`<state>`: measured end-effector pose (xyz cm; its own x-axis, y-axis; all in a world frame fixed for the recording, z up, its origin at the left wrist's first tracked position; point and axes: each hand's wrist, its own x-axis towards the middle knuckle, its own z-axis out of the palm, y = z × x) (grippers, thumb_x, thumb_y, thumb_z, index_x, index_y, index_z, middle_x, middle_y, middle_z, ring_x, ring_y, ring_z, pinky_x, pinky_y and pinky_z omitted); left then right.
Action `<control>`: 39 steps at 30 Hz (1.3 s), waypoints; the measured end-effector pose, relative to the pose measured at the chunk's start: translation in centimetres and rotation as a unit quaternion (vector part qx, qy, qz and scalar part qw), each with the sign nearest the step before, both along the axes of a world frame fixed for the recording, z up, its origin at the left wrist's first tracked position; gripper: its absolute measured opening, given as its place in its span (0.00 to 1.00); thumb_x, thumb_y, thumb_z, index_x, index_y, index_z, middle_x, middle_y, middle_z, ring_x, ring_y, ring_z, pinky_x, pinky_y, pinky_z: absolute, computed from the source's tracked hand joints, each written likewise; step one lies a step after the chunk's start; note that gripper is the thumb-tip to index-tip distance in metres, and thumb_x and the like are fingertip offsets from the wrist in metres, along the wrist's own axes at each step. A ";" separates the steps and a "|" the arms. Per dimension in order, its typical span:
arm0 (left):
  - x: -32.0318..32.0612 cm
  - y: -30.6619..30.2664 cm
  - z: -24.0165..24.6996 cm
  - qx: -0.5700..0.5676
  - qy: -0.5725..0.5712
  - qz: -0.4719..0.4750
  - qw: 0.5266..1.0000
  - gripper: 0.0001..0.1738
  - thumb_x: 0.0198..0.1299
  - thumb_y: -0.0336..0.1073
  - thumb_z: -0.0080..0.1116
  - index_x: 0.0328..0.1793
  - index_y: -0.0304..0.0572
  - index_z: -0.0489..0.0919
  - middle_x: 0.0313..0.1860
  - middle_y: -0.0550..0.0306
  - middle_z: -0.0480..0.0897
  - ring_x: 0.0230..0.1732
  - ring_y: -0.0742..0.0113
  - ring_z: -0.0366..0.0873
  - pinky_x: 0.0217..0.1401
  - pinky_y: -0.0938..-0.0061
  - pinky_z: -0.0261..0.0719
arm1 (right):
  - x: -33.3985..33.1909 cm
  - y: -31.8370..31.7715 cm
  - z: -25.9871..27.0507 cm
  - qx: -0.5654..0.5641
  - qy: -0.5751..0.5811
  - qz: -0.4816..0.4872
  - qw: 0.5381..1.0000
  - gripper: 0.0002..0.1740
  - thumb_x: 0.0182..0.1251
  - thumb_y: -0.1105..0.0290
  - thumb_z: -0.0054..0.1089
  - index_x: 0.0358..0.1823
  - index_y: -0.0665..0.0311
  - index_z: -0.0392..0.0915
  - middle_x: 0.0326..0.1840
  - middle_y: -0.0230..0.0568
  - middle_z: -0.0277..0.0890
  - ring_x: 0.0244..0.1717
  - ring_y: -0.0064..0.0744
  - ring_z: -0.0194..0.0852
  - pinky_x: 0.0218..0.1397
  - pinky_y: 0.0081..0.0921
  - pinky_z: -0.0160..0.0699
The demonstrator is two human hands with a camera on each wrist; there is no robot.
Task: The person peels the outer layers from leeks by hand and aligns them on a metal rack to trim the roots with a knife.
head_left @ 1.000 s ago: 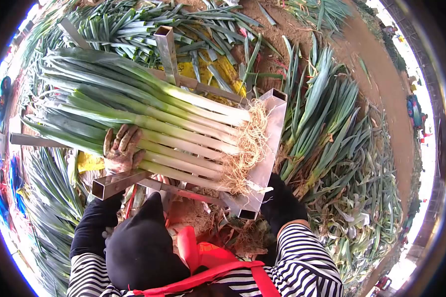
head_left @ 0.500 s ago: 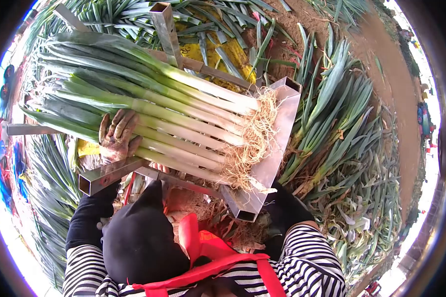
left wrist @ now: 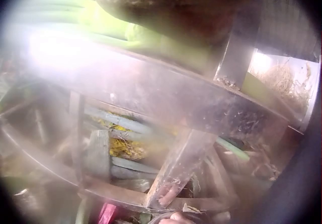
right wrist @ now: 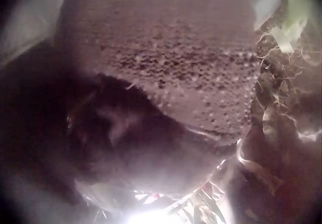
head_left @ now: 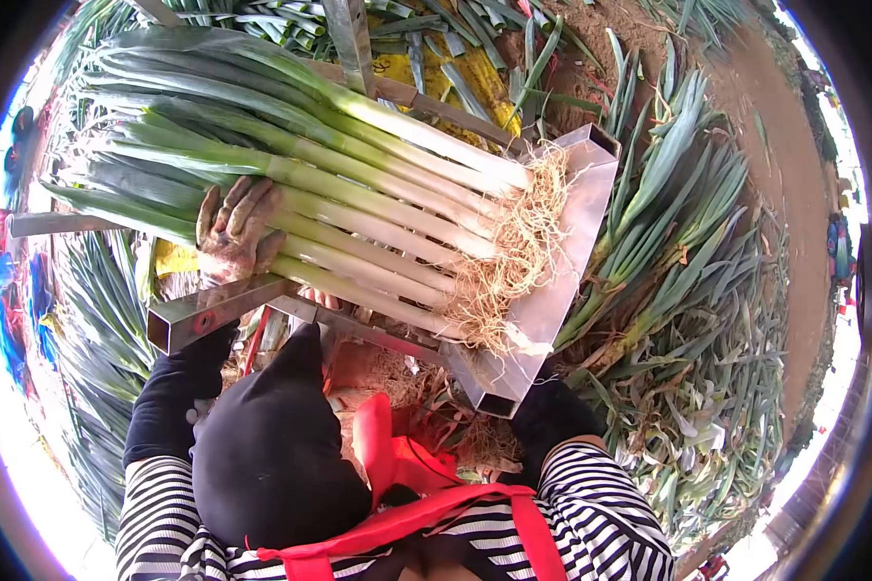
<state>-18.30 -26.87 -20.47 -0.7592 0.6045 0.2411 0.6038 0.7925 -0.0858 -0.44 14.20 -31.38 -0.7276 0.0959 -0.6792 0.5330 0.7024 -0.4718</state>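
Note:
Leeks (head_left: 358, 184) lie side by side across a metal rack, green tops to the left. Their roots (head_left: 523, 242) reach its flat end plate (head_left: 567, 223). My soil-covered left hand (head_left: 237, 228) rests on the lower leeks with fingers laid over them, behind a square tube (head_left: 208, 315); it is a brown blur (left wrist: 176, 8) at the top of the left wrist view. My right arm's black sleeve (head_left: 552, 416) ends below the plate, and the hand is hidden there. In the right wrist view a knitted cuff (right wrist: 186, 78) borders a dark, blurred area; finger shape is unclear.
Loose leeks (head_left: 649, 213) lie on the soil right of the rack, with a pile of leaves (head_left: 707, 387) below them. More leeks (head_left: 102, 339) are at the left. Yellow sheeting (head_left: 489, 92) shows behind the rack, and a black hood-like cloth (head_left: 271, 445) is near my body.
The rack and leeks have shifted upward in the head view, with the root end further right. My left hand has stayed on the leeks, and the right sleeve remains by the plate's lower corner.

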 end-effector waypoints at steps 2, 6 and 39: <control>-0.2 0.0 0.0 -0.001 0.003 0.000 1.000 0.39 0.43 0.43 0.65 0.67 0.47 0.71 0.67 0.56 0.71 0.69 0.54 0.67 0.70 0.46 0.61 | 0.1 0.0 0.0 0.004 0.000 0.000 1.000 0.25 0.70 0.58 0.52 0.61 0.68 0.69 0.52 0.48 0.76 0.40 0.32 0.77 0.43 0.29 0.81; -0.2 -0.2 -0.6 0.008 0.012 -0.004 1.000 0.38 0.45 0.42 0.64 0.67 0.47 0.72 0.67 0.56 0.72 0.69 0.54 0.67 0.69 0.46 0.62 | 0.3 -0.3 -0.1 0.009 -0.004 0.005 1.000 0.26 0.70 0.58 0.53 0.62 0.67 0.69 0.52 0.48 0.76 0.41 0.32 0.77 0.44 0.30 0.80; 0.2 -0.2 -0.3 0.039 0.005 -0.010 0.999 0.36 0.50 0.42 0.63 0.68 0.46 0.70 0.67 0.56 0.70 0.70 0.55 0.66 0.71 0.47 0.59 | -1.7 -0.9 -0.2 0.032 0.005 0.007 0.999 0.30 0.66 0.56 0.57 0.65 0.65 0.67 0.55 0.46 0.75 0.47 0.32 0.76 0.49 0.32 0.78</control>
